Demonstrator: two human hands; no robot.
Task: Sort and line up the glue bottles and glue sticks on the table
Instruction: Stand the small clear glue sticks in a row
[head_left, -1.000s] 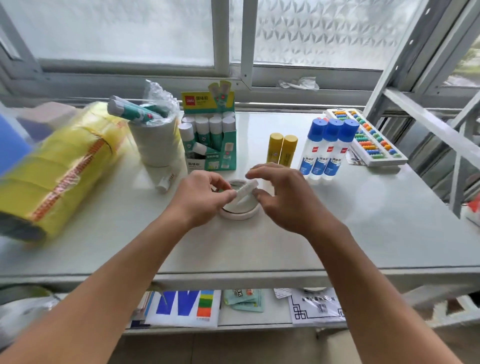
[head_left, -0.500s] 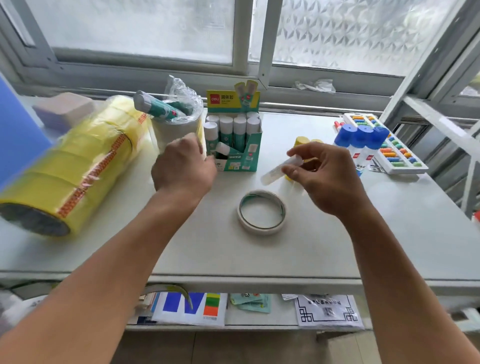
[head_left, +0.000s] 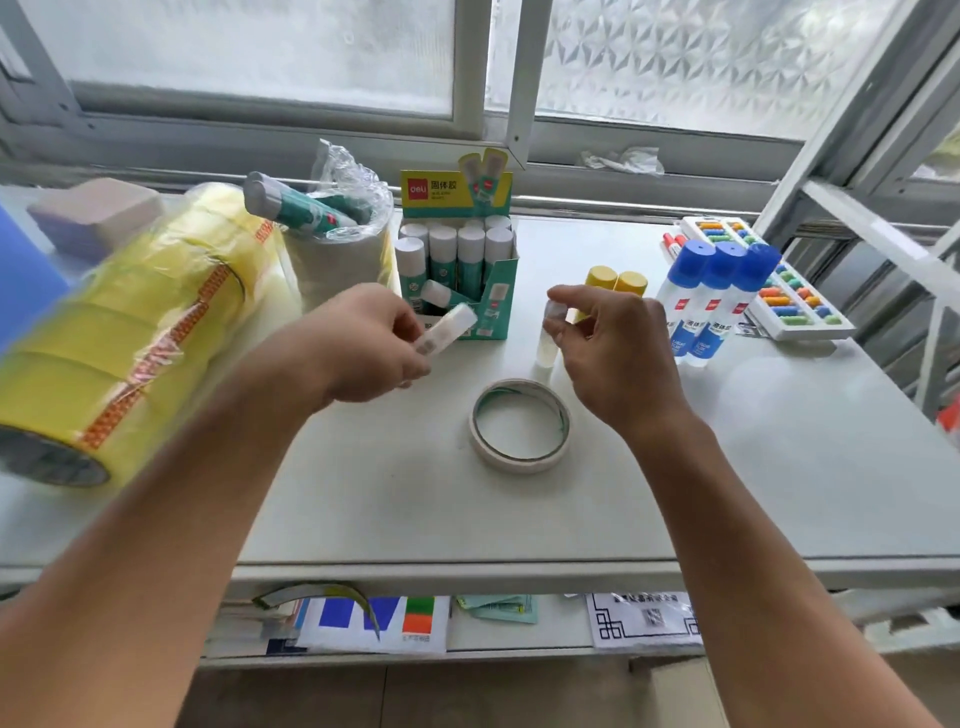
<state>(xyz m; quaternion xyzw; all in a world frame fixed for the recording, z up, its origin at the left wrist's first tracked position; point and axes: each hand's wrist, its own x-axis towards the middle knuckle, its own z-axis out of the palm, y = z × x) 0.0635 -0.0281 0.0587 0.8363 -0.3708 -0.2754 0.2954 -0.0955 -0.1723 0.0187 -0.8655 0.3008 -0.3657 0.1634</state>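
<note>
- The left hand (head_left: 371, 343) is raised above the table (head_left: 779, 467), fingers curled around a small white glue stick (head_left: 448, 328) tilted up to the right.
- The right hand (head_left: 618, 353) pinches a clear glue stick (head_left: 549, 338) upright, its base on the table just left of the yellow-capped sticks (head_left: 615, 283) and beyond the tape ring (head_left: 519, 423).

Two bare forearms, no sleeves, hands (head_left: 374, 338) ungloved

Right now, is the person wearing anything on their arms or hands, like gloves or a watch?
No. Both forearms are bare as far as the picture shows, with no sleeves in view. The left hand and right hand have no gloves, and I see no rings, watch or bracelet on the sides that show.
</note>
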